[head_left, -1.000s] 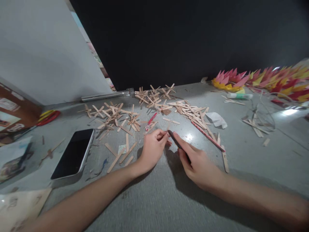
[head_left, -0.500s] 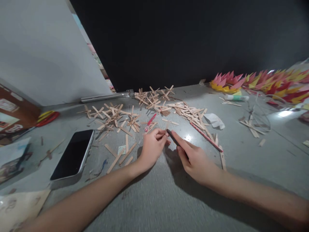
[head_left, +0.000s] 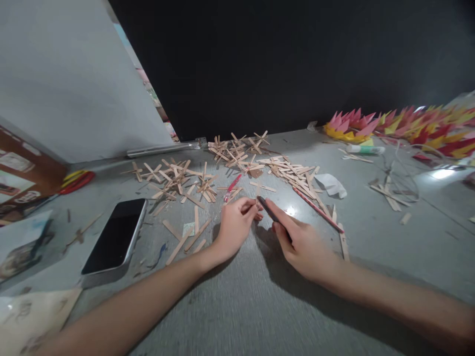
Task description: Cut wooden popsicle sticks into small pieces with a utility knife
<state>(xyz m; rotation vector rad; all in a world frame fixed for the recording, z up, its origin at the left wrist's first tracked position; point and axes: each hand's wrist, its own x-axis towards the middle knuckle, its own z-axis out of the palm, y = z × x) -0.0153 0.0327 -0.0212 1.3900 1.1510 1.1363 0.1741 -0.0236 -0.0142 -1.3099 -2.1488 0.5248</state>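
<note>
My left hand (head_left: pixel 234 227) rests on the grey table (head_left: pixel 237 306), fingers pinched on a small wooden stick piece (head_left: pixel 259 216) that is mostly hidden under them. My right hand (head_left: pixel 302 242) grips a dark slim cutter (head_left: pixel 267 210), its tip touching the stick right beside my left fingertips. The two hands are almost touching at the table's middle.
Loose wooden sticks and glued crosses (head_left: pixel 178 180) lie in heaps behind the hands. A phone (head_left: pixel 115 236) lies at left, a red pen (head_left: pixel 230 187) and a red pencil (head_left: pixel 318 210) nearby, crumpled paper (head_left: pixel 331 185), a glue tube (head_left: pixel 365 149), paper flowers (head_left: pixel 401 126) at right, scissors (head_left: pixel 76 179) far left.
Both hands stay at the same spot with the cutter tip on the stick. The view has shifted slightly; nothing else has moved.
</note>
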